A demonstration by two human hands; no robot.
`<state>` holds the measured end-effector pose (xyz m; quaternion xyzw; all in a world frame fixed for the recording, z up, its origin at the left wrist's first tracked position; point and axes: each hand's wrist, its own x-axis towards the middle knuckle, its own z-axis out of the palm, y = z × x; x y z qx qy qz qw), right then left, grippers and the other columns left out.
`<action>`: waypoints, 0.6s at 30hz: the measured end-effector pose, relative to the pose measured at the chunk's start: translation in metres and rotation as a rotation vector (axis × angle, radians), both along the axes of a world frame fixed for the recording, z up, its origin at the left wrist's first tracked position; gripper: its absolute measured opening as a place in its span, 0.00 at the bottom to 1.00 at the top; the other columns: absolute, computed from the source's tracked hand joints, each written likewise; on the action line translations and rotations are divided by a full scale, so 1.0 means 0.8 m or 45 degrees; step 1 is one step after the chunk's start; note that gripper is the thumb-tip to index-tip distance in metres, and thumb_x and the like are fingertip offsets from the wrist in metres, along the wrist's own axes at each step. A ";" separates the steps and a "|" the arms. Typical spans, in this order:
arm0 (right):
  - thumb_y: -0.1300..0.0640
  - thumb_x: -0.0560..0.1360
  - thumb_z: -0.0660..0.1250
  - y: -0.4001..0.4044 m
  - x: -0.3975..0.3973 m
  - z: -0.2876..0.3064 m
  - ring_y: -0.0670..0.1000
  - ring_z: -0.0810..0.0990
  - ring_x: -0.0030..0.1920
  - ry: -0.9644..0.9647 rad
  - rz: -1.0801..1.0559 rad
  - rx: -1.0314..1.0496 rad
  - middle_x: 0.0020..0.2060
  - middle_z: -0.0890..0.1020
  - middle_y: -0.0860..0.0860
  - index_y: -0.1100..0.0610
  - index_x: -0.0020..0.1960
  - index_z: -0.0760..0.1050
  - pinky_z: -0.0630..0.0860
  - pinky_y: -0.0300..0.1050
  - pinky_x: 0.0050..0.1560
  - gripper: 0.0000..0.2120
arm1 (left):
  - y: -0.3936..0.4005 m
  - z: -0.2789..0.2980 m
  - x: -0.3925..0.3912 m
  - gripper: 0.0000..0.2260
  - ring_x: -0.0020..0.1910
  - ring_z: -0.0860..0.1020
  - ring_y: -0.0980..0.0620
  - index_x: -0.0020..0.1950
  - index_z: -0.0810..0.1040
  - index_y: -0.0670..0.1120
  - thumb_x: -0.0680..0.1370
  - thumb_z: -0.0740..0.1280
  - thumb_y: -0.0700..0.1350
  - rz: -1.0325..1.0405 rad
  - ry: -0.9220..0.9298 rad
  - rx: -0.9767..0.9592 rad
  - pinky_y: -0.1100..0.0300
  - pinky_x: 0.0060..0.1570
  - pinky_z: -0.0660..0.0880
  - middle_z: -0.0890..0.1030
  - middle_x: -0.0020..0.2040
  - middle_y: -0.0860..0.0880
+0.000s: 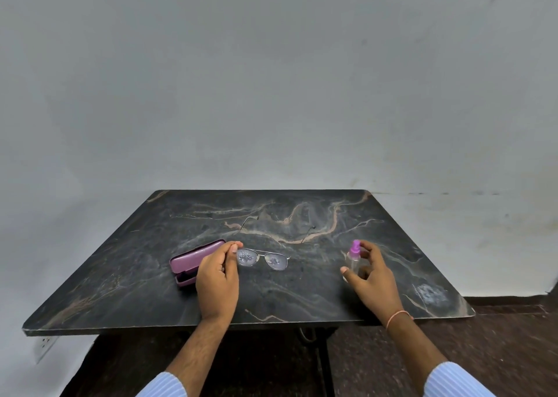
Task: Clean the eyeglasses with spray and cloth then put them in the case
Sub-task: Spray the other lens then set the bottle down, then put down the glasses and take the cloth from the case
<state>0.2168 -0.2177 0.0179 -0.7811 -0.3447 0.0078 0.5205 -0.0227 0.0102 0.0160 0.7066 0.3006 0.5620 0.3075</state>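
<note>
Thin metal-framed eyeglasses lie mid-table with temples unfolded towards the wall and droplets on both lenses. My left hand pinches the frame's left corner between thumb and fingertips. A purple eyeglass case lies just left of the glasses, partly behind that hand. A small clear spray bottle with a pink nozzle stands upright on the right. My right hand is cupped around it, fingers spread, thumb slightly off its base. No cloth is in view.
The dark marbled table stands against a pale wall, its front edge close to me. A whitish smudge marks the right front corner. A wall socket sits low on the left, and dark floor lies beneath.
</note>
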 end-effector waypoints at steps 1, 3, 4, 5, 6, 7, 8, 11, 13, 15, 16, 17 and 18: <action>0.54 0.73 0.82 -0.003 -0.003 0.002 0.44 0.81 0.64 -0.037 -0.019 -0.004 0.70 0.79 0.44 0.42 0.75 0.69 0.78 0.47 0.66 0.36 | -0.002 0.002 -0.002 0.10 0.58 0.86 0.51 0.62 0.89 0.48 0.88 0.68 0.46 -0.003 0.008 0.012 0.48 0.60 0.84 0.88 0.55 0.59; 0.52 0.73 0.82 -0.008 -0.016 0.008 0.45 0.75 0.70 -0.211 -0.169 0.065 0.71 0.75 0.42 0.46 0.75 0.71 0.73 0.49 0.70 0.34 | -0.002 0.007 -0.005 0.10 0.58 0.86 0.51 0.61 0.89 0.47 0.88 0.68 0.45 -0.006 0.021 0.038 0.46 0.61 0.84 0.88 0.55 0.58; 0.50 0.74 0.81 -0.010 -0.025 0.014 0.45 0.76 0.67 -0.306 -0.262 0.151 0.68 0.75 0.41 0.45 0.71 0.73 0.75 0.48 0.67 0.29 | -0.001 0.009 -0.006 0.10 0.58 0.86 0.51 0.61 0.89 0.47 0.88 0.68 0.46 -0.008 0.024 0.048 0.44 0.61 0.84 0.89 0.55 0.57; 0.48 0.76 0.78 -0.011 -0.036 0.021 0.44 0.79 0.60 -0.370 -0.331 0.239 0.61 0.77 0.38 0.42 0.66 0.75 0.78 0.48 0.60 0.21 | -0.001 0.011 -0.007 0.11 0.58 0.86 0.51 0.61 0.89 0.47 0.88 0.67 0.47 -0.011 0.026 0.058 0.44 0.61 0.84 0.89 0.56 0.56; 0.45 0.78 0.75 -0.010 -0.047 0.032 0.45 0.81 0.52 -0.377 -0.345 0.285 0.54 0.80 0.37 0.38 0.60 0.77 0.81 0.47 0.51 0.12 | -0.002 0.013 -0.007 0.11 0.59 0.86 0.51 0.61 0.89 0.47 0.88 0.67 0.48 -0.016 0.027 0.071 0.43 0.61 0.84 0.89 0.56 0.56; 0.42 0.80 0.72 -0.006 -0.056 0.043 0.47 0.82 0.45 -0.278 -0.298 0.276 0.48 0.82 0.39 0.39 0.54 0.80 0.81 0.48 0.44 0.04 | -0.003 0.016 -0.008 0.12 0.59 0.86 0.52 0.61 0.89 0.48 0.88 0.66 0.49 -0.022 0.028 0.086 0.44 0.61 0.84 0.89 0.56 0.56; 0.40 0.80 0.69 0.000 -0.062 0.055 0.47 0.83 0.39 -0.048 -0.215 0.222 0.42 0.84 0.42 0.40 0.49 0.83 0.81 0.49 0.39 0.07 | -0.005 0.019 -0.008 0.13 0.59 0.86 0.53 0.62 0.89 0.48 0.88 0.66 0.50 -0.034 0.027 0.099 0.45 0.62 0.83 0.89 0.56 0.56; 0.32 0.81 0.65 0.015 -0.077 0.092 0.47 0.76 0.26 1.026 0.161 -0.031 0.33 0.82 0.46 0.50 0.45 0.89 0.68 0.38 0.26 0.25 | -0.013 0.025 -0.009 0.15 0.59 0.85 0.55 0.63 0.89 0.47 0.87 0.65 0.52 -0.083 0.025 0.128 0.47 0.62 0.83 0.89 0.57 0.56; 0.28 0.79 0.63 0.020 -0.074 0.100 0.45 0.72 0.25 1.324 0.321 -0.144 0.32 0.80 0.46 0.54 0.50 0.90 0.64 0.35 0.27 0.31 | -0.014 0.027 -0.011 0.15 0.60 0.85 0.57 0.63 0.89 0.48 0.87 0.66 0.53 -0.121 0.016 0.142 0.50 0.63 0.83 0.89 0.58 0.57; 0.31 0.78 0.68 0.024 -0.071 0.105 0.44 0.70 0.24 1.397 0.384 -0.153 0.30 0.77 0.45 0.55 0.51 0.89 0.62 0.35 0.26 0.27 | -0.014 0.028 -0.014 0.14 0.61 0.86 0.60 0.64 0.89 0.49 0.87 0.66 0.53 -0.181 0.002 0.156 0.55 0.64 0.83 0.89 0.59 0.60; 0.36 0.76 0.71 0.026 -0.070 0.105 0.43 0.69 0.23 1.426 0.401 -0.147 0.30 0.76 0.45 0.55 0.50 0.89 0.61 0.34 0.25 0.22 | -0.013 0.028 -0.015 0.14 0.62 0.86 0.61 0.65 0.89 0.49 0.87 0.67 0.52 -0.208 0.001 0.164 0.58 0.64 0.83 0.89 0.59 0.60; 0.40 0.74 0.75 0.027 -0.070 0.105 0.43 0.68 0.22 1.452 0.418 -0.134 0.30 0.75 0.45 0.55 0.50 0.89 0.60 0.34 0.24 0.18 | -0.012 0.029 -0.017 0.14 0.63 0.86 0.61 0.65 0.89 0.49 0.87 0.67 0.52 -0.229 0.004 0.174 0.60 0.65 0.82 0.89 0.60 0.60; 0.43 0.71 0.77 0.027 -0.068 0.104 0.43 0.67 0.21 1.471 0.438 -0.119 0.30 0.74 0.45 0.55 0.49 0.89 0.59 0.34 0.23 0.16 | -0.011 0.030 -0.020 0.14 0.63 0.86 0.61 0.66 0.88 0.49 0.87 0.67 0.53 -0.244 0.012 0.187 0.62 0.65 0.82 0.89 0.61 0.60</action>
